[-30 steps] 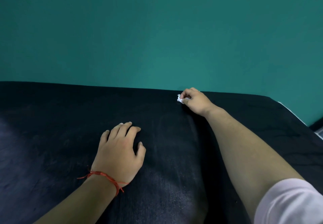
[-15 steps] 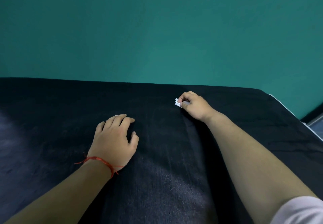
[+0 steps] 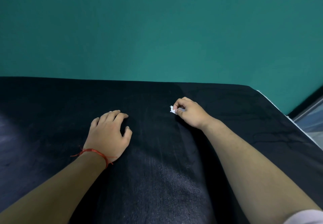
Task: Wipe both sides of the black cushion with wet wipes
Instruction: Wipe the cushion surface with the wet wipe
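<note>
Currently the right hand (image 3: 190, 113) is pinching a balled-up wet wipe (image 3: 173, 110) in curled fingers at centre right while the left hand (image 3: 109, 134), fingers loosely spread, is pressing the black cushion (image 3: 157, 180) filling the lower frame — such a small wad is probably risking missed strips.

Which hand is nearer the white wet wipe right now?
Right. The right hand pinches the wet wipe against the black cushion; the left hand rests on the cushion, off to the wipe's left and closer to the person, not touching it.
</note>
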### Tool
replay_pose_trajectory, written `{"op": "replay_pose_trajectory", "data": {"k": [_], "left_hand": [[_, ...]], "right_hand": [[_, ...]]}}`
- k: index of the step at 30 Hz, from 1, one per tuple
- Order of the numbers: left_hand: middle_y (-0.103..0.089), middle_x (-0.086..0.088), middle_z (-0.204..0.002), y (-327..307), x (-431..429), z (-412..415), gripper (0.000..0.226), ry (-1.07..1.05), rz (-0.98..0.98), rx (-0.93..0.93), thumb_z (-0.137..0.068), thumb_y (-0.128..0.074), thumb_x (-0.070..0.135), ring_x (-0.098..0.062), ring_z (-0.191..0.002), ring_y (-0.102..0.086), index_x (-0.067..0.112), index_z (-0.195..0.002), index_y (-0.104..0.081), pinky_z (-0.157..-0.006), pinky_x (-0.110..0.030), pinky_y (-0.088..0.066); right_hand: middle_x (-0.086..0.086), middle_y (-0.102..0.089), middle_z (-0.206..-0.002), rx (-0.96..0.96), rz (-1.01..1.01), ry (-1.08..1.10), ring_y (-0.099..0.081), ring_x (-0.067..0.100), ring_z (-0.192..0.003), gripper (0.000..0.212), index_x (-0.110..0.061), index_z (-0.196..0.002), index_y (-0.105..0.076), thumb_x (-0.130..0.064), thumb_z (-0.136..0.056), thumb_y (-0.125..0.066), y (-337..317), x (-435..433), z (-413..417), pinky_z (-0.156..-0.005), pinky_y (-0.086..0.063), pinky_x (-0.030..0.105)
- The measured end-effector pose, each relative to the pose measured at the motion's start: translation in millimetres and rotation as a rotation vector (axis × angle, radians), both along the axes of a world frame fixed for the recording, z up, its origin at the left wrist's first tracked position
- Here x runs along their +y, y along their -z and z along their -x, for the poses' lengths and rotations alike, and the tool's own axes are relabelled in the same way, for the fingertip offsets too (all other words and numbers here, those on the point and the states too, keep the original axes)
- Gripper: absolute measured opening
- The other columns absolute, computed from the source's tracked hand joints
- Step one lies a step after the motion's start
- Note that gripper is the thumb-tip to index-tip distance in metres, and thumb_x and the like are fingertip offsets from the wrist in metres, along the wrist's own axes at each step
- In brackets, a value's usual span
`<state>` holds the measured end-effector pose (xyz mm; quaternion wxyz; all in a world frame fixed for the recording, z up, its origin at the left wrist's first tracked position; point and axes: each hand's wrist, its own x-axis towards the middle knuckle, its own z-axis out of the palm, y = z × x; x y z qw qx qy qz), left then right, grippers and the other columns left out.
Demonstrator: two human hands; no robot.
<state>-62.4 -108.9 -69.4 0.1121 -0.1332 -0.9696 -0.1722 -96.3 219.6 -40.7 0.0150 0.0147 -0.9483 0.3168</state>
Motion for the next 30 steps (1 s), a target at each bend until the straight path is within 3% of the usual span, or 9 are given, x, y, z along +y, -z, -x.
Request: {"op": "replay_pose_trajectory", "data": {"k": [16,24,30], "left_hand": [[-0.049,0.003,-0.157,-4,2,-5,0.044,0.014,0.069,-0.023,-0.102,-0.046,0.042,-0.021,-0.150,-0.038,0.031,-0.144,-0.053,-0.121,-0.052,-0.030],[-0.010,0.003,-0.175,-9,9,-25,0.060,-0.026,0.249,-0.205,-0.109,-0.014,0.045,-0.024,-0.161,-0.010,0.033,-0.167,-0.011,-0.126,-0.053,-0.019],[-0.001,0.007,-0.176,-9,-24,-64,0.062,0.093,0.214,-0.233,-0.109,-0.015,0.051,-0.016,-0.162,0.001,0.034,-0.168,-0.007,-0.131,-0.044,-0.006]], "right_hand": [[-0.014,-0.057,-0.108,0.005,0.005,0.006,-0.053,0.006,-0.108,0.013,-0.031,-0.096,-0.068,-0.020,-0.102,-0.064,3,-11,-80,-0.085,-0.038,0.016],[-0.015,-0.056,-0.107,-0.022,0.003,0.012,-0.051,0.003,-0.109,0.016,-0.036,-0.095,-0.066,-0.022,-0.101,-0.063,1,-16,-121,-0.087,-0.038,0.018],[-0.016,-0.058,-0.107,-0.033,0.001,0.012,-0.051,0.002,-0.111,0.017,-0.037,-0.094,-0.065,-0.022,-0.101,-0.062,0,-17,-156,-0.089,-0.037,0.016]]}}
